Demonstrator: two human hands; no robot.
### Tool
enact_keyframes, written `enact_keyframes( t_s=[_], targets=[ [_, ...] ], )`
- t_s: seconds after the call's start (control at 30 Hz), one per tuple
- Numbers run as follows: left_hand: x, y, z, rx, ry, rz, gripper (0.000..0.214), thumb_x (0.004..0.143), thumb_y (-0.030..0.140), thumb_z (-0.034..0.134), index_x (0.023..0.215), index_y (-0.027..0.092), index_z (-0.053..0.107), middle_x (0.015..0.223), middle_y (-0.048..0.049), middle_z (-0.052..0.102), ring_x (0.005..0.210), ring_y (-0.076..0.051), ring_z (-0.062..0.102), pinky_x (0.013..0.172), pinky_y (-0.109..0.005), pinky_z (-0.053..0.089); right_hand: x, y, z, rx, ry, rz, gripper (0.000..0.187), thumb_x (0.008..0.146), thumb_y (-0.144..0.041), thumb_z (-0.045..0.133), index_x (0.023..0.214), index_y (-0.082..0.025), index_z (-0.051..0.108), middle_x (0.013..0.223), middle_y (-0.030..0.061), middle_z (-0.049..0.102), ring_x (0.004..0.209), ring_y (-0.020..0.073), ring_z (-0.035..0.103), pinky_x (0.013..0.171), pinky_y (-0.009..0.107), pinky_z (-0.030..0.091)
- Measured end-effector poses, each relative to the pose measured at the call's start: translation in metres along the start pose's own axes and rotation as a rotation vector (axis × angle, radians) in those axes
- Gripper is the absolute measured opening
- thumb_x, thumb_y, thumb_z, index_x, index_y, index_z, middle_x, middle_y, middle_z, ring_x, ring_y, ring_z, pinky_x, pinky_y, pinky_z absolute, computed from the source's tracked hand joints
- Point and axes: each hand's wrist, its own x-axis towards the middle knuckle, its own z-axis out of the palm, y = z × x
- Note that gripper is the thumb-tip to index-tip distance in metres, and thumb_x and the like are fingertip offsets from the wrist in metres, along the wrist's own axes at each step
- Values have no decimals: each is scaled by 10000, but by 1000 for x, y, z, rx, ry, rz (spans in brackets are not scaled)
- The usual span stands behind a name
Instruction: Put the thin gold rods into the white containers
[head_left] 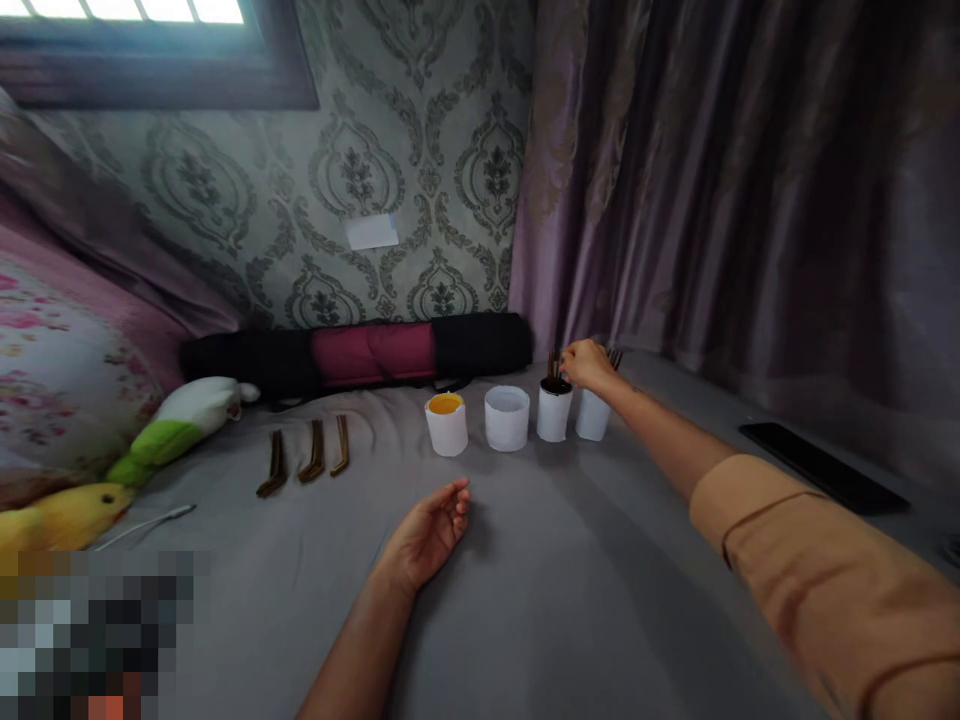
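My right hand [589, 363] is closed in a pinch over a white cup with a dark inside [553, 418]. Thin brown rods [551, 366] stand up in that cup; one at my fingertips looks like a hex key, partly hidden. Behind my right wrist is another white cup [592, 418] with dark rods showing above it. My left hand [431, 535] rests palm up on the grey sheet, fingers loosely curled and apart, holding nothing. Beyond it stand a white cup with a yellow inside [448, 430] and a wider white cup [507, 420].
Three small groups of L-shaped hex keys [312, 455] lie at the left. Plush toys [180, 415] and a white cable [161, 517] are farther left. A black and maroon roll [373, 352] lies along the wall. A flat black object [821, 468] is at the right.
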Motion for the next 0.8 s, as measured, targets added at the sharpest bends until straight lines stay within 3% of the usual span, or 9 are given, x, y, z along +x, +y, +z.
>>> enact_keyframes(
  t_s=[0.27, 0.8],
  targets=[
    [-1, 0, 2, 5, 15, 2, 146, 781, 110, 479, 912, 75, 533, 696, -32, 558, 529, -47, 504, 465, -152, 418, -7, -7, -3, 8, -43, 52, 187, 777, -179, 440, 733, -105, 606, 687, 114, 645, 518, 148, 598, 438, 217, 443],
    [0, -1, -1, -12, -11, 0, 154, 779, 107, 481, 918, 73, 537, 702, -40, 561, 540, -53, 512, 469, -157, 420, -11, -5, -4, -10, -59, 14, 200, 781, -188, 455, 661, -116, 597, 588, 83, 623, 467, 131, 570, 441, 216, 447]
  ],
)
